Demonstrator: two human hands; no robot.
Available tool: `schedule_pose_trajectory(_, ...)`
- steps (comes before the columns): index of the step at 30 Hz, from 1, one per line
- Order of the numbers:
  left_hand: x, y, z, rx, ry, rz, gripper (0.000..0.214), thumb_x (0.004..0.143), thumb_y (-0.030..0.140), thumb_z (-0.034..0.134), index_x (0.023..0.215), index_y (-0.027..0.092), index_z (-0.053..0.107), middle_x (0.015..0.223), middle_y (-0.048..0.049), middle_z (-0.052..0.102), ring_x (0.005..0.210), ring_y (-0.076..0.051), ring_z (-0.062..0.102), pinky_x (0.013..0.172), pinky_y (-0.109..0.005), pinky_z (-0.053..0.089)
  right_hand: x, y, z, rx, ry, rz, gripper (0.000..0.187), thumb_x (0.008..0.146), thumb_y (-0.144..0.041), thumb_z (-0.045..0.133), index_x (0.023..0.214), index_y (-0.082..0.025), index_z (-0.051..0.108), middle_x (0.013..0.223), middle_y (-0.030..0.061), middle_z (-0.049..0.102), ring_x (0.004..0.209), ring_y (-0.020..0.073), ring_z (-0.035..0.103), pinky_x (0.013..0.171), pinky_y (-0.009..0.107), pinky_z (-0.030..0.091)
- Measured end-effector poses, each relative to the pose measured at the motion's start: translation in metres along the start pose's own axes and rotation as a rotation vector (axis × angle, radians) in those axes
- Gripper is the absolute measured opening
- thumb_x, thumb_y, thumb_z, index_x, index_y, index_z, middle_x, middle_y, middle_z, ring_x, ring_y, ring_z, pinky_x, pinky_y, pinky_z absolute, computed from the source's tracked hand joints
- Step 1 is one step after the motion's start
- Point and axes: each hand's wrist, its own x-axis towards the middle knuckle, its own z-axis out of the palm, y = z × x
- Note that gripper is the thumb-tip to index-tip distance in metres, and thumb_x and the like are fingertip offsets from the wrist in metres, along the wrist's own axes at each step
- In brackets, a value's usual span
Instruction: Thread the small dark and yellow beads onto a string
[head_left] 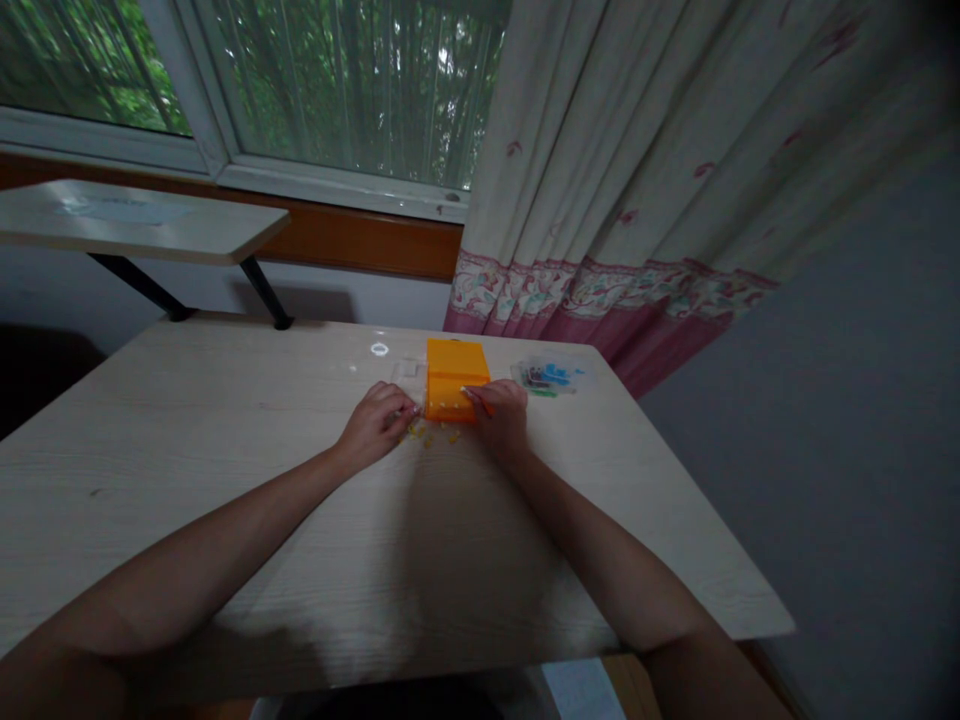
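An orange plastic box sits on the pale wooden table near its far edge. My right hand rests against the box's front right corner, fingers curled and touching its front face. My left hand lies just left of the box, fingers bunched in a pinch at the tips; what they hold is too small to make out. Several small orange pieces lie scattered on the table between my two hands, right in front of the box.
A clear bag with blue and dark small parts lies right of the box. A small clear square item lies left of it. A second table stands under the window. A curtain hangs at the back right.
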Motion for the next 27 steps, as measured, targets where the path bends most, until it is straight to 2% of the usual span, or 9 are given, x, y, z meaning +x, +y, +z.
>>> schedule_pose_trajectory(12,0.0005,0.0018,-0.0015,0.029,-0.042,0.018,0.023,0.095,0.033,0.050,0.088,0.018,0.066,0.084,-0.0057,0.060,0.087,-0.019,0.052,0.082,-0.035,0.044,-0.0012,0.0008,0.0020,0.017,-0.010,0.012,0.027,0.095,-0.035,0.051,0.095,-0.023,0.075,0.092,0.0037,0.074,0.096,0.0216,0.056,0.092,0.037,0.031)
schedule_pose_trajectory(15,-0.0012,0.0044,-0.0016,0.090,-0.094,0.076,0.018,0.091,0.030,0.055,0.099,0.021,0.067,0.099,-0.0072,0.061,0.098,-0.021,0.052,0.089,-0.038,0.044,-0.0009,-0.0008,0.0017,0.014,-0.012,0.012,0.029,0.096,-0.037,0.049,0.095,-0.022,0.074,0.092,0.0047,0.073,0.096,0.0215,0.056,0.092,0.037,0.031)
schedule_pose_trajectory(20,-0.0058,0.0075,-0.0004,0.165,-0.186,0.189,0.029,0.089,0.027,0.057,0.116,0.029,0.065,0.130,-0.0070,0.053,0.121,-0.027,0.044,0.104,-0.047,0.037,-0.0007,-0.0017,0.0022,-0.004,-0.031,0.004,0.030,0.097,-0.037,0.048,0.094,-0.022,0.074,0.091,0.0047,0.073,0.095,0.0208,0.056,0.091,0.036,0.031)
schedule_pose_trajectory(27,-0.0068,0.0101,0.0007,0.270,-0.332,0.263,0.046,0.088,0.044,0.058,0.131,0.026,0.057,0.152,-0.0113,0.033,0.139,-0.034,0.029,0.116,-0.055,0.023,-0.0003,-0.0027,0.0023,0.004,-0.036,-0.022,0.026,0.096,-0.033,0.051,0.096,-0.022,0.074,0.092,0.0036,0.074,0.093,0.0200,0.057,0.090,0.036,0.032)
